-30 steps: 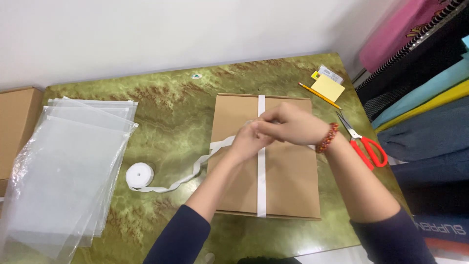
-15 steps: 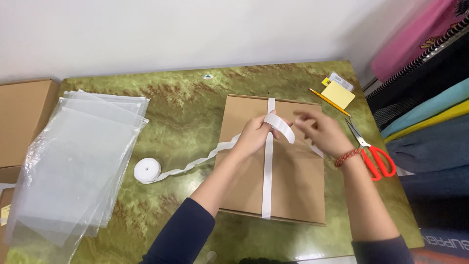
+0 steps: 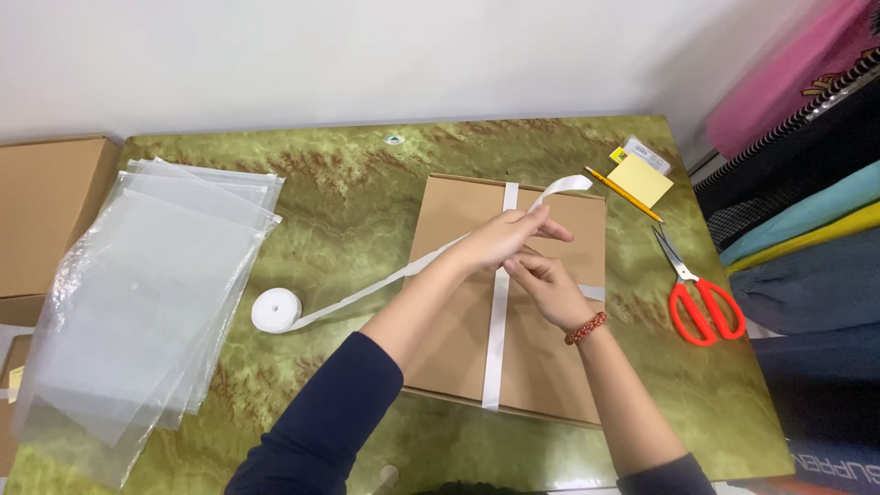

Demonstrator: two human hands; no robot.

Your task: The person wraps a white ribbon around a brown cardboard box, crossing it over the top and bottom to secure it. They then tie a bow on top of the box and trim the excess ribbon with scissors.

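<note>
Head view: I see the green marbled table (image 3: 348,197) bearing a stack of clear plastic bags (image 3: 137,302) at left and a flat cardboard box (image 3: 541,367) in the middle. My left hand (image 3: 500,240) and right hand (image 3: 548,289) meet over the box, both pinching white ribbon (image 3: 500,321). Its roll (image 3: 276,310) lies left; red scissors (image 3: 701,307) right.

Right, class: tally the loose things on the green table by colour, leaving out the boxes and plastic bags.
White: 1, ribbon roll
Yellow: 2, sticky notes, pencil
Orange: 1, scissors
Total: 4
</note>
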